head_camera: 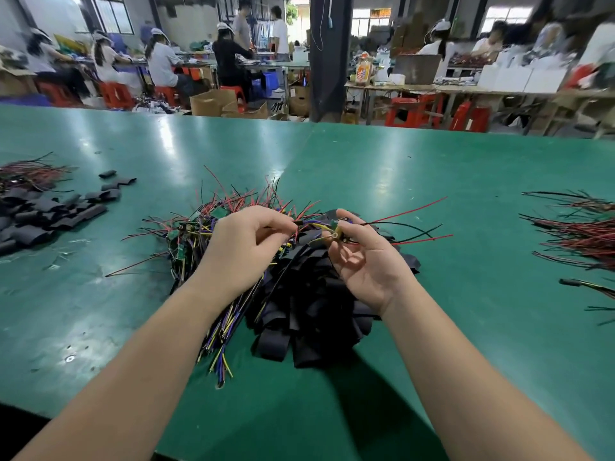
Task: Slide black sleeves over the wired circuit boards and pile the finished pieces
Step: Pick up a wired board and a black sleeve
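My right hand [361, 257] pinches a small wired circuit board [336, 231] between thumb and fingers; its red and black wires trail off to the right. My left hand [246, 242] pinches the yellow and blue wires [311, 224] at that board's left end. Both hands hover over a heap of black sleeves [306, 314] in the middle of the green table [432, 327]. A tangle of bare wired boards [199, 234] lies just left of and behind the sleeves. No sleeve sits on the held board.
At the right edge lies a pile of pieces with red and black wires [579, 237]. On the far left are more black sleeves [43, 211] and a wire bundle [26, 174]. Beyond the table's far edge people sit at other benches.
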The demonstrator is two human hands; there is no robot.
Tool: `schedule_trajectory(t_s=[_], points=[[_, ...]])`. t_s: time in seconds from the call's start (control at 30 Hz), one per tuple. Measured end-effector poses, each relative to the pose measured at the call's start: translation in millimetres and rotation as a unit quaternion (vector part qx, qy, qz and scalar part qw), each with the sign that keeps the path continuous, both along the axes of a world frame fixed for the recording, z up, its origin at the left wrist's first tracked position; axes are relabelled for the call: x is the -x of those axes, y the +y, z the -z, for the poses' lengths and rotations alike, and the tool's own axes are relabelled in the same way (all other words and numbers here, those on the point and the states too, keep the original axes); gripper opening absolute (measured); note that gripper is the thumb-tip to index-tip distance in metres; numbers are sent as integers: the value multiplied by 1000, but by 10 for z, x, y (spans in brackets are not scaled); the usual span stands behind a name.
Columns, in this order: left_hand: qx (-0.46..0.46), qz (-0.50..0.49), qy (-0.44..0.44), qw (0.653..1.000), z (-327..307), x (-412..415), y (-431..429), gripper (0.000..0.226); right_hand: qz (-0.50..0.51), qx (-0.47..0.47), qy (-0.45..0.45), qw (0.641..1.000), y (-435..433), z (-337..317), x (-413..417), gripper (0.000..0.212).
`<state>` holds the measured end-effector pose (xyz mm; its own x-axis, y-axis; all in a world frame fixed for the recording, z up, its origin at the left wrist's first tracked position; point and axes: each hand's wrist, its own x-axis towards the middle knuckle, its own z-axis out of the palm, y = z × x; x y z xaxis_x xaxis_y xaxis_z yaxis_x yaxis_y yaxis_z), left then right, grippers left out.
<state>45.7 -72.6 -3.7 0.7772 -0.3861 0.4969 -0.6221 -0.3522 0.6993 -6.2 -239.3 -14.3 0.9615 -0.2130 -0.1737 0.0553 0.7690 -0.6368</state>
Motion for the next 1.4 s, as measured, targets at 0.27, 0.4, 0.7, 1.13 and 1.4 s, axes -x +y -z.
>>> schedule_trajectory(t_s=[0.27,0.4,0.7,1.13,1.4], points=[[211,33,112,970,-38,-45,6,28,-90,100,-89,987,77,54,77,34],[182,29,106,977,-60,-44,6,37,-19,147,-52,988,150,81,24,21],[164,-127,82,975,-32,-252,59,26,57,103,-48,992,45,164,61,28],[61,-279,34,958,136,-371,53,14,134,31,-135,981,-584,-334,668,15],[-129,175,36,975,-308,486,-541,38,63,96,-115,987,-496,-87,728,16]])
